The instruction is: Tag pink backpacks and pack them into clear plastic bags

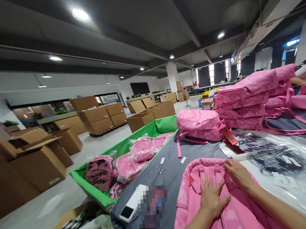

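Note:
A pink backpack (pixel 190 199) lies on the grey cloth-covered table before me, with its shoulder straps facing up. My left hand (pixel 212 197) rests flat over the straps, fingers spread and open. At the bag's upper right edge, my right hand (pixel 238 174) is closed on the backpack with bent fingers; its thumb is hidden. A small red tag (pixel 191 180) shows at the bag's left side. Just beyond lie two stacked pink backpacks (pixel 199 120) with a red hang tag (pixel 229 135). Clear printed plastic bags (pixel 279 165) spread out on the right.
A taller pile of pink backpacks (pixel 243 101) stands behind. Left of the table, a green bin (pixel 93 193) holds plastic-wrapped pink backpacks. A white phone-like device (pixel 133 203) lies near the table's edge. Cardboard boxes (pixel 41 167) fill the floor at left. Another person's arm (pixel 298 81) shows far right.

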{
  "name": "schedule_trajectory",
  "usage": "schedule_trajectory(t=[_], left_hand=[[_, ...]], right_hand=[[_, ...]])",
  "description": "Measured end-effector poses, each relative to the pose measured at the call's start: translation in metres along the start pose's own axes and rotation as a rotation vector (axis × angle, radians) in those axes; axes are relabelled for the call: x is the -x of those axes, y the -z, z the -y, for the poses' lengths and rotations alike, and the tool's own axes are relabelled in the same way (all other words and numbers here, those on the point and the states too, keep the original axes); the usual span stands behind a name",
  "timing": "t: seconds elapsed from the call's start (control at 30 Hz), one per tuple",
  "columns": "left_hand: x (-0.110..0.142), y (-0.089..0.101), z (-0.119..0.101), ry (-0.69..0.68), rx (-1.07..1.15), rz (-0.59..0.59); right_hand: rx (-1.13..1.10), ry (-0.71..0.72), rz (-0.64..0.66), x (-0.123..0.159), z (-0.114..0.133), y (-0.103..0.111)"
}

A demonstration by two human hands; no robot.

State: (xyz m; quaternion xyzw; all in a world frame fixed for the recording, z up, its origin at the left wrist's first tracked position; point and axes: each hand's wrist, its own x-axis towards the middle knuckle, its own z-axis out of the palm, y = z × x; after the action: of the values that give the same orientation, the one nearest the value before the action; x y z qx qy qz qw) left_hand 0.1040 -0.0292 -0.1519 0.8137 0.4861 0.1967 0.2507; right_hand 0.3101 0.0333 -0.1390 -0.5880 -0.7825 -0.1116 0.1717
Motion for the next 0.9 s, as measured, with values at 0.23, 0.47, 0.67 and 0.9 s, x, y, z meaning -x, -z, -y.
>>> schedule_trajectory(t=[0.23, 0.47, 0.67, 0.9], left_hand=[[-0.004, -0.015, 0.016, -0.031, 0.053, -0.128], [-0.03, -0.021, 0.033, -0.087, 0.018, -0.13], [-0.047, -0.018, 0.027, -0.009, 0.047, -0.209], [-0.059, -0.014, 0.021, 0.009, 0.039, -0.342]], right_hand=[[-0.051, -0.023, 0.136, -0.039, -0.055, 0.003], [-0.07, 0.0, 0.235, -0.088, -0.061, -0.028], [-0.006, 0.01, 0.118, -0.048, -0.042, -0.011], [-0.116, 0.426, -0.06, 0.097, 0.061, 0.006]])
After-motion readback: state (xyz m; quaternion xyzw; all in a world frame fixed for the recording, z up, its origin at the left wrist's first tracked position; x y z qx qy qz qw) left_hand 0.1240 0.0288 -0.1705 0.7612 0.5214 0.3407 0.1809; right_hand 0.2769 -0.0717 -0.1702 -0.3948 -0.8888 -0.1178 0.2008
